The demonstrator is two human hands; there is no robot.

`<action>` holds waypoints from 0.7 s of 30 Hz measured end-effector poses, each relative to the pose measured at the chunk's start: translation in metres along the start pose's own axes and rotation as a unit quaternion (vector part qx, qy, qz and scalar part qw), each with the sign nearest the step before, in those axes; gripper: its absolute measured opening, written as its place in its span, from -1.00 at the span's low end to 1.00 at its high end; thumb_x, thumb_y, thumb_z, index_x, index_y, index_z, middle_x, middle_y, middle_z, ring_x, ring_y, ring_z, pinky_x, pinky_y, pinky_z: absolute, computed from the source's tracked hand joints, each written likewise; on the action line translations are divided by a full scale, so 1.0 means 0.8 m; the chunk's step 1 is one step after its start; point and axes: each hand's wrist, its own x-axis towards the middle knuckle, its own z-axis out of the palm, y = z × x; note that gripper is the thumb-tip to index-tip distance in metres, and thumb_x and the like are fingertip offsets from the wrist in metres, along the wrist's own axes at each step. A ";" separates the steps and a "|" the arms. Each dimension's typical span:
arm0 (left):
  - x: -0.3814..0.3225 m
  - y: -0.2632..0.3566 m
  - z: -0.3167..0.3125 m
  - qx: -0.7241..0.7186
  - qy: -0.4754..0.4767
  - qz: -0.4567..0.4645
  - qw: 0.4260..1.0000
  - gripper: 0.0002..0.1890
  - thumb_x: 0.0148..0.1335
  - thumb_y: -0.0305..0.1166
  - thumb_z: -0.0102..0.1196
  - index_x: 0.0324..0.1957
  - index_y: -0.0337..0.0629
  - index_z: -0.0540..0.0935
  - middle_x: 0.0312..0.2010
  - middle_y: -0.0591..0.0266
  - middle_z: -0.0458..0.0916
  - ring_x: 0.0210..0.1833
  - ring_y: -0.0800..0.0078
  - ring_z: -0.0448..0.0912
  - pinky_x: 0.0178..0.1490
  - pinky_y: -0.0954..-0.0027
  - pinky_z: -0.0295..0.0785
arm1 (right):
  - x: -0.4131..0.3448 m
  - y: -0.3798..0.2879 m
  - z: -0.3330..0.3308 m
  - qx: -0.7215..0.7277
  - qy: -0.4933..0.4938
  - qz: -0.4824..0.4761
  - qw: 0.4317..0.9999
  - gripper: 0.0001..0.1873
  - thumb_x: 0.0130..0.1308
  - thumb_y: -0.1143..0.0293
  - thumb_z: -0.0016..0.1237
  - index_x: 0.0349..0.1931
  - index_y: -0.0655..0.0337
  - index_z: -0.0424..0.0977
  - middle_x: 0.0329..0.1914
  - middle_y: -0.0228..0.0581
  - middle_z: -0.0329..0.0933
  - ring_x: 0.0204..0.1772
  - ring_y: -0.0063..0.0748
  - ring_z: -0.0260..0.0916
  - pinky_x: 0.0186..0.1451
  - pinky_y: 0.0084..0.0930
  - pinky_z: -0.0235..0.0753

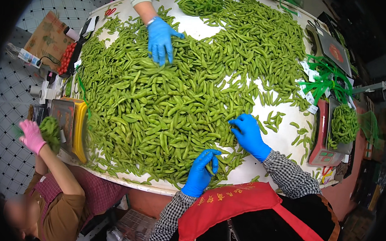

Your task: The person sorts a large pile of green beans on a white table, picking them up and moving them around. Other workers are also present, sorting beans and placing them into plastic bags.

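Note:
Green soybean pods (167,119) lie in a wide, loose layer over the white table (242,170). My left hand (200,173), in a blue glove, is at the near edge of the pods with its fingers curled; a pod seems to be between thumb and fingers, though its hold is hard to tell. My right hand (248,135), also blue-gloved, is at the right edge of the pods, palm down, fingers bent and pointing left. No pod shows plainly in it. Both forearms wear checked sleeves, and a red apron (231,207) covers my front.
A co-worker's blue-gloved hand (160,42) rests on the pods across the table. At left, another person's pink-gloved hand (31,136) is beside a netted bundle of pods (50,131) and a yellow scale (80,131). A red scale (319,137) bears netted pods (345,123) near green mesh bags (329,78).

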 end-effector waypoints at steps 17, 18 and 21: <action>0.002 -0.007 0.019 -0.065 0.020 -0.085 0.994 -0.65 0.48 -0.19 -0.07 0.07 -0.26 0.51 -0.35 0.30 0.55 -0.38 0.60 0.48 -0.32 0.56 0.34 | -0.050 -0.074 -0.029 0.174 -0.049 -0.171 0.969 -0.90 0.17 0.41 0.17 -0.30 0.12 0.59 -0.22 -0.21 0.51 -0.15 -0.15 0.42 -0.08 -0.26 0.40; 0.003 -0.006 0.018 -0.061 0.035 -0.073 0.995 -0.67 0.47 -0.21 -0.06 0.05 -0.26 0.52 -0.37 0.31 0.54 -0.40 0.59 0.46 -0.33 0.56 0.32 | -0.050 -0.078 -0.031 0.169 -0.082 -0.218 0.958 -0.89 0.17 0.39 0.17 -0.28 0.11 0.60 -0.21 -0.22 0.52 -0.14 -0.14 0.42 -0.07 -0.27 0.40; 0.003 0.003 0.013 -0.045 0.042 -0.034 0.998 -0.73 0.45 -0.26 -0.04 -0.02 -0.26 0.53 -0.44 0.32 0.48 -0.44 0.57 0.41 -0.36 0.54 0.28 | -0.047 -0.064 -0.024 0.239 -0.066 -0.131 0.960 -0.83 0.18 0.37 0.17 -0.21 0.10 0.61 -0.18 -0.24 0.53 -0.08 -0.11 0.43 -0.01 -0.26 0.41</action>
